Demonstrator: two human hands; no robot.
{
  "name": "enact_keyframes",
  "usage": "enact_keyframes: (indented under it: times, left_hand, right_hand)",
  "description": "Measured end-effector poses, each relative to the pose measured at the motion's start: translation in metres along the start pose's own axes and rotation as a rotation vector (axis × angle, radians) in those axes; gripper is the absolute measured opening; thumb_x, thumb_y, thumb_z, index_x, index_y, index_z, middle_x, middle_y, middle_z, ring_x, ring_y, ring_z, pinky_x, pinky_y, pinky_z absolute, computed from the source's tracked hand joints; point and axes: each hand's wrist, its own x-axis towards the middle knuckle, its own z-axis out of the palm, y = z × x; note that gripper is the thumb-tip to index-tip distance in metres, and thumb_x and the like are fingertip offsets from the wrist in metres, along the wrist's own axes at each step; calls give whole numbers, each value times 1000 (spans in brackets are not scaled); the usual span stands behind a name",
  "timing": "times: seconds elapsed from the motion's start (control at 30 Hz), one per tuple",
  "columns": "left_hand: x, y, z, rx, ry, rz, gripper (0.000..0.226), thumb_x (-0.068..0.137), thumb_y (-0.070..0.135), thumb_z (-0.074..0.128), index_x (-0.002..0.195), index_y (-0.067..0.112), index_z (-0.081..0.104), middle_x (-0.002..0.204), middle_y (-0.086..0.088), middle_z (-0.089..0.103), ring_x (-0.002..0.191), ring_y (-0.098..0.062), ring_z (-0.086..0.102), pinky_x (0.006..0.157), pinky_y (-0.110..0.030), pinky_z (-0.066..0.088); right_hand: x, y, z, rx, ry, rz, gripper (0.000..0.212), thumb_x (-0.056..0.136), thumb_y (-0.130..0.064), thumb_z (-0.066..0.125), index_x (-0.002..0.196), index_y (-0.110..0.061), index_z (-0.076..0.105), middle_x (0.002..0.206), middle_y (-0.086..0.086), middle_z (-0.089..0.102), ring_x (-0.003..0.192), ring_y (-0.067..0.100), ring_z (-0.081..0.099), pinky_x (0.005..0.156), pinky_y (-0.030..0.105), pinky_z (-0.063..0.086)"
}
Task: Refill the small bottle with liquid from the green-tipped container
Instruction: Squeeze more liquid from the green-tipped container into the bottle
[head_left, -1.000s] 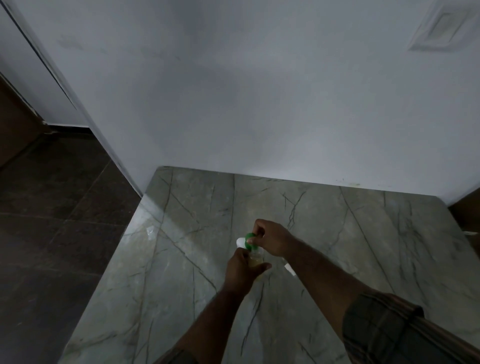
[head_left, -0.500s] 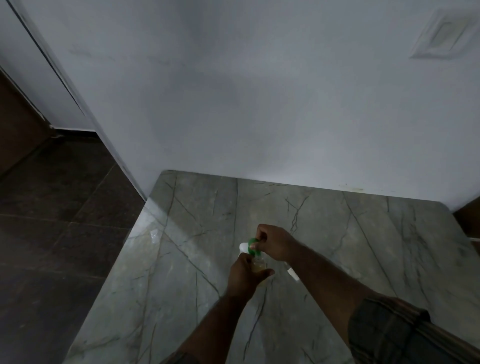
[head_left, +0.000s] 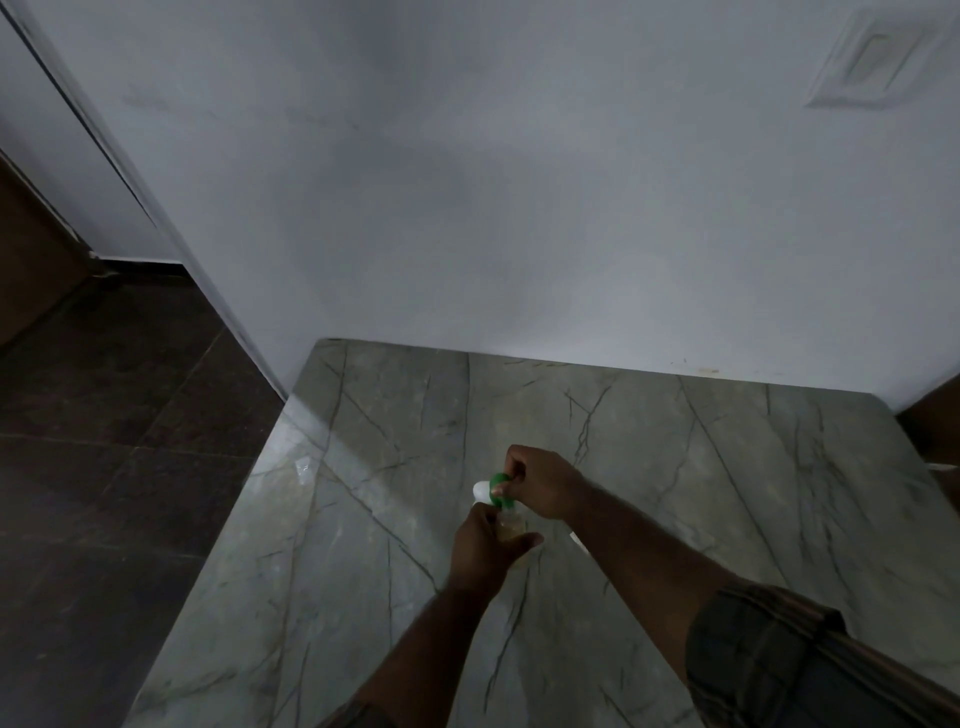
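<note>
Both hands are working close together, middle of the table (head_left: 727, 467). The left hand (head_left: 483, 548) is wrapped round the bottle (head_left: 513, 529), fingers curled about its body; the bottle stands upright with yellowish liquid showing in the clear part. Right above it, the right hand (head_left: 543, 488) pinches the container (head_left: 484, 491), tipped over on its side: white body poking out to the left, green end down over the bottle's mouth. Too dim to tell whether the tip touches the rim. Just right of the bottle, under the right forearm, a small white piece (head_left: 574, 538) lies on the marble. A checked sleeve (head_left: 769, 660) is rolled up on the right arm. Grey wall (head_left: 519, 208) at the far edge, dark floor (head_left: 104, 493) left.
</note>
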Motion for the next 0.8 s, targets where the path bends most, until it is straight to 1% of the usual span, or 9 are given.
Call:
enact_keyframes:
  times: [0.13,0.27,0.33,0.43,0.53,0.57,0.67,0.7,0.8]
  left_hand:
    - [-3,-1,0,-22,-15,7,52,69,32,87,109,24,55,103,8,65,93,-7,64,71,-15,51]
    - [-3,-3,1,-27,-9,6,51,70,32,87,108,26,54,102,9,64,91,-6,63,71,-17,51]
    - [-3,-4,1,-24,-11,-2,52,70,33,86,110,23,55,103,7,64,93,-9,63,73,-19,53]
    - [-2,-5,2,-14,-7,-6,53,71,33,86,112,21,55,104,8,64,92,-9,64,72,-18,53]
    - [-2,-4,1,-13,-15,-17,51,71,33,86,110,24,55,104,9,64,92,-7,64,75,-22,56]
    - [-2,-3,1,-8,-17,-13,50,71,34,86,109,25,54,104,9,64,92,-6,64,74,-22,56]
    - [-1,1,-1,8,-14,10,49,70,35,86,105,28,52,99,10,63,87,-3,62,65,-14,50]
    - [0,2,-1,4,-16,16,49,70,35,86,106,28,52,99,10,63,87,-3,62,65,-14,49]
    - [2,1,0,3,-20,24,50,71,35,85,109,26,54,104,8,64,91,-5,63,72,-18,54]
  right_hand:
    - [-2,0,1,-10,-6,-1,24,81,-34,72,81,-19,53,79,-1,57,74,16,51,68,33,41]
    - [-2,2,4,-20,2,-3,25,82,-34,71,78,-20,50,77,-3,55,73,16,50,67,31,38]
    - [-1,3,5,-17,1,4,25,82,-33,70,78,-21,50,76,-3,55,74,16,50,67,31,38]
    - [1,4,6,-16,-2,10,24,82,-33,70,78,-20,50,76,-2,56,74,17,51,68,31,39]
    - [1,3,5,-20,-18,3,24,83,-33,69,79,-19,50,78,0,57,75,17,51,68,31,40]
    - [2,2,4,-11,-18,-1,24,83,-33,70,79,-19,51,78,0,56,74,17,51,68,31,40]
    - [3,2,1,-16,2,-4,24,82,-34,70,80,-19,51,77,0,55,72,16,50,68,32,40]
    - [3,2,1,-15,5,-3,23,82,-34,69,80,-19,52,76,0,55,71,16,49,67,32,40]
    - [3,6,1,2,-1,-16,23,84,-33,69,82,-17,53,74,-1,54,68,14,47,64,31,38]
